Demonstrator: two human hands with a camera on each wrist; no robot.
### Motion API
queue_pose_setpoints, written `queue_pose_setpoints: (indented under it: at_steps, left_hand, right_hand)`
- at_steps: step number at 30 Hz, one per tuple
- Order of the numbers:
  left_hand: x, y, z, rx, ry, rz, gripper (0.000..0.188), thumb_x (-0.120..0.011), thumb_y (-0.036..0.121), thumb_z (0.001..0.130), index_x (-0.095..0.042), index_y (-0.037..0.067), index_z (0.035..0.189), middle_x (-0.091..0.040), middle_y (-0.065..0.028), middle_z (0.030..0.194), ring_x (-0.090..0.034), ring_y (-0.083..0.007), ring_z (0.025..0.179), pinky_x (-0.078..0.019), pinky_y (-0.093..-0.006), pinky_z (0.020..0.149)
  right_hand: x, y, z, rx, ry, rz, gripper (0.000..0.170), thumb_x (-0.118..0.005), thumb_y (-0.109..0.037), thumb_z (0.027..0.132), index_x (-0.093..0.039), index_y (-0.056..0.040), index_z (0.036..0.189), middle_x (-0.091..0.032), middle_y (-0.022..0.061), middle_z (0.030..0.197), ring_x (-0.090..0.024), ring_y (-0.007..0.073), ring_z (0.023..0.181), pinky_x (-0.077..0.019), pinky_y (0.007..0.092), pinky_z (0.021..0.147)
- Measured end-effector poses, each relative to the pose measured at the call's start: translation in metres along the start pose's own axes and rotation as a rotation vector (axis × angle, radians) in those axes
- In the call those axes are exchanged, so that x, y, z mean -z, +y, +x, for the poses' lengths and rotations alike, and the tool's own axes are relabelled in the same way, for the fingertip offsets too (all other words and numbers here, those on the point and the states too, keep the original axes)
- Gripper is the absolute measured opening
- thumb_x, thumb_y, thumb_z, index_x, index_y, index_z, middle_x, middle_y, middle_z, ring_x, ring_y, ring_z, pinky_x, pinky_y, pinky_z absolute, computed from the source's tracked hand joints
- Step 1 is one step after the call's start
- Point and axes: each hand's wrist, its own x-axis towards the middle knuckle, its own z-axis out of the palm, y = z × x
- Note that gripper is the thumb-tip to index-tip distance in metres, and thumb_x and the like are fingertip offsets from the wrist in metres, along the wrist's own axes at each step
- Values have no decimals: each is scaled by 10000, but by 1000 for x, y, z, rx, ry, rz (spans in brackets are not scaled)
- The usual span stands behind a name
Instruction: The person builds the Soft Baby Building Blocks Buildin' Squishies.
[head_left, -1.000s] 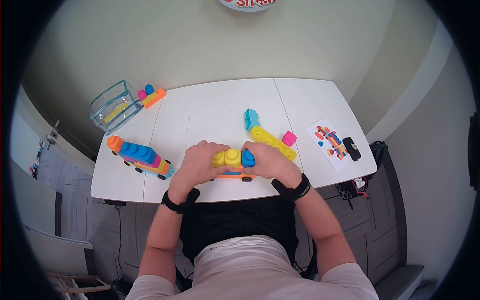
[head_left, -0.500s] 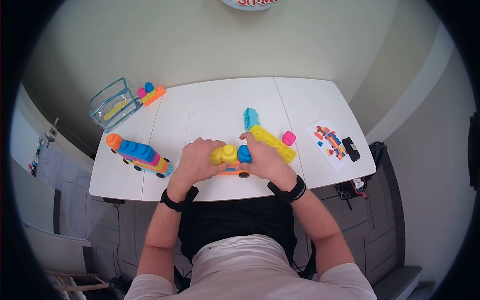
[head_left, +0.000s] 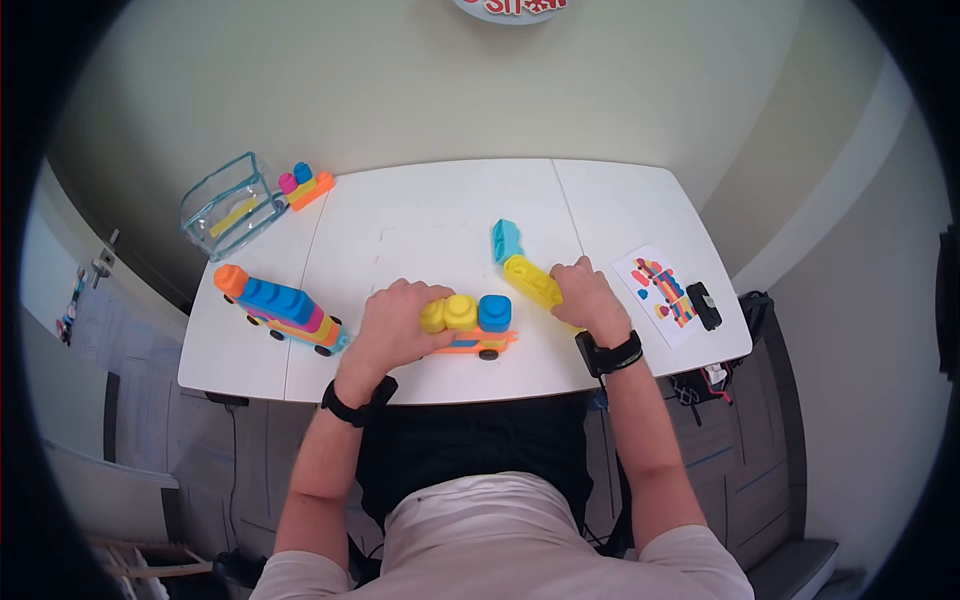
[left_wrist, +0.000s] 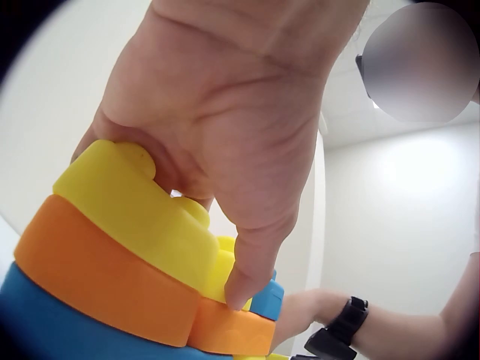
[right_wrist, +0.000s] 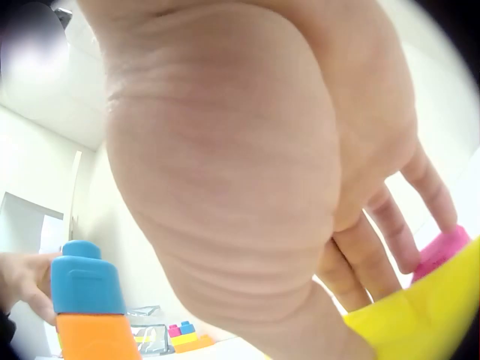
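Observation:
In the head view my left hand (head_left: 402,320) grips a wheeled toy car of building blocks. Yellow blocks (left_wrist: 135,206) top the car, above orange and blue layers in the left wrist view, the thumb lying along their side. A blue block (head_left: 494,313) sits on the car's right end. My right hand (head_left: 588,298) holds the long yellow base piece (head_left: 530,280) near its right end, thumb on the near side, fingers beyond it. Behind that piece, a pink block (right_wrist: 441,251) shows by the outer fingertips in the right wrist view; the hand hides it in the head view.
A turquoise piece (head_left: 506,240) lies by the yellow piece's far end. On the left stands a block train (head_left: 280,308), with a clear case (head_left: 230,210) and a small block build (head_left: 305,188) behind. A picture sheet (head_left: 655,290) and black object (head_left: 704,306) lie right.
My right hand has left the blue block on the car and moved right, onto the yellow piece. My left hand stays on the car.

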Motion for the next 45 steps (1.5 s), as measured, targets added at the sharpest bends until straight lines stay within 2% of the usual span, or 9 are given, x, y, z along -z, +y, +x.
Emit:
queue_pose_setpoints:
  at_steps: [8,10,16,20,22,26,32,37,45]
  left_hand:
    - [5,-3,-5,-130,124,-373,666,-928,217,852,-673,117,1460,-764,-139,1311,-699,-343,1276,-567,-446,1073]
    - [15,-1,-11,-130,222,-330,761,-929,170,863,-600,83,1544,-712,-149,1466,-656,-337,1388,-532,-457,1143]
    - [24,20,-27,-220,305,-557,853,-962,201,853,-570,47,1595,-747,-194,1410,-742,-348,1267,-569,-435,1077]
    - [41,24,-33,-116,209,-571,801,-967,160,839,-618,18,1545,-797,-206,1275,-792,-339,1136,-597,-400,1000]
    - [49,21,-31,-108,245,-435,746,-954,144,845,-645,-4,1508,-810,-186,1254,-774,-258,1110,-569,-384,984]
    - [50,16,-25,-149,242,-302,691,-935,110,856,-668,38,1489,-804,-171,1202,-763,-317,1088,-572,-397,968]
    - [34,7,-16,-103,270,-253,583,-916,77,861,-706,80,1405,-769,-167,1204,-738,-348,1090,-580,-424,974]
    - [30,12,-10,-70,108,-329,554,-896,55,872,-704,76,1391,-759,-160,1186,-735,-360,1083,-579,-421,963]
    - [29,17,-5,-123,77,-387,538,-891,44,875,-709,74,1381,-758,-155,1189,-738,-359,1072,-583,-423,951]
  right_hand:
    - [60,-26,-10,1,280,128,503,-735,-44,853,-640,-70,1346,-770,212,1090,-746,425,1047,-618,516,903]
    - [74,-44,-17,197,491,554,691,-766,-61,855,-552,-84,1512,-775,188,1134,-764,379,1119,-623,486,938]
    - [75,-113,-46,536,326,1315,908,-873,-60,838,-435,-63,1634,-718,142,1331,-755,258,1137,-622,413,975]
    - [69,-120,-47,664,411,1101,904,-919,-98,840,-456,-43,1615,-721,162,1320,-745,247,1080,-614,392,970]
    - [78,-108,-47,644,683,1039,867,-930,-135,843,-496,-43,1588,-761,131,1205,-761,265,1069,-610,435,927]
    - [89,-89,-46,567,596,1085,747,-932,-186,839,-592,-39,1488,-784,131,1103,-772,312,1045,-596,453,895]
    - [73,-55,-37,388,374,638,507,-900,-226,846,-693,-20,1260,-781,207,1106,-757,402,1019,-604,468,873]
    - [53,-50,-33,193,71,365,634,-932,-284,839,-635,19,1311,-768,295,1084,-757,477,1000,-606,536,870]
    - [70,-58,-56,212,98,380,944,-933,-194,843,-420,14,1607,-746,305,1116,-735,501,1096,-605,554,888]
